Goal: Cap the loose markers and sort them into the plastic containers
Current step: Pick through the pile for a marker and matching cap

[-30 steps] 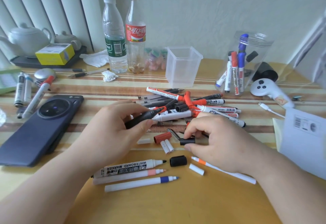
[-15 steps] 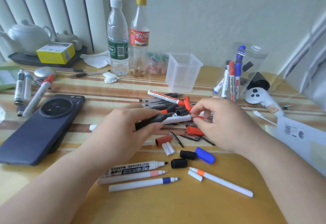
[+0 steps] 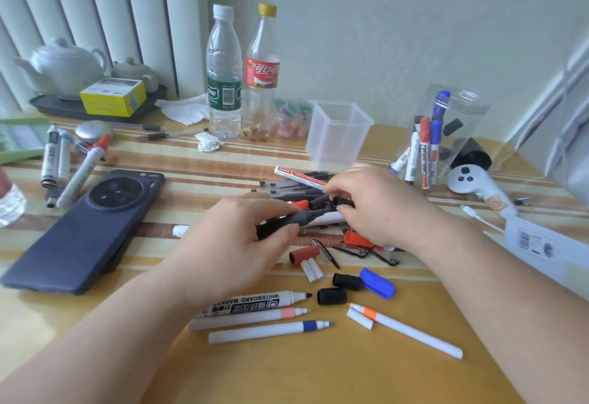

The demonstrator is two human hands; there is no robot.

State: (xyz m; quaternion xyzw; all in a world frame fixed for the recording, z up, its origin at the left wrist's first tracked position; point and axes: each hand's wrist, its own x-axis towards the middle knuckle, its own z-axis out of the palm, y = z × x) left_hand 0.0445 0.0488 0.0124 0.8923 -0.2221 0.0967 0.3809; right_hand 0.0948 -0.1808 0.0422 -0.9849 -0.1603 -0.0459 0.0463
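Observation:
My left hand (image 3: 236,238) grips an uncapped black marker (image 3: 296,219), its tip pointing right. My right hand (image 3: 379,206) pinches a black cap (image 3: 341,202) just right of that tip, over the heap of loose markers (image 3: 296,185). In front lie three uncapped markers: a whiteboard marker (image 3: 255,303), a pink-banded one (image 3: 248,319) and a blue-banded one (image 3: 271,328). An orange-banded pen (image 3: 411,332) lies to their right. Loose caps sit nearby: two black (image 3: 332,296), one blue (image 3: 377,282), one red-brown (image 3: 304,254). An empty square container (image 3: 338,136) and a round clear container (image 3: 446,136) holding several markers stand behind.
A dark phone (image 3: 86,228) lies at left, with more markers (image 3: 83,171) beyond it. Two bottles (image 3: 223,72) stand at the back, a teapot tray (image 3: 63,69) at far left. A white controller (image 3: 471,180), a cable and a white box (image 3: 548,247) lie at right.
My right hand left the red cap area, took hold of a black cap from the heap and brought it to the tip of the black marker. The left hand kept its grip.

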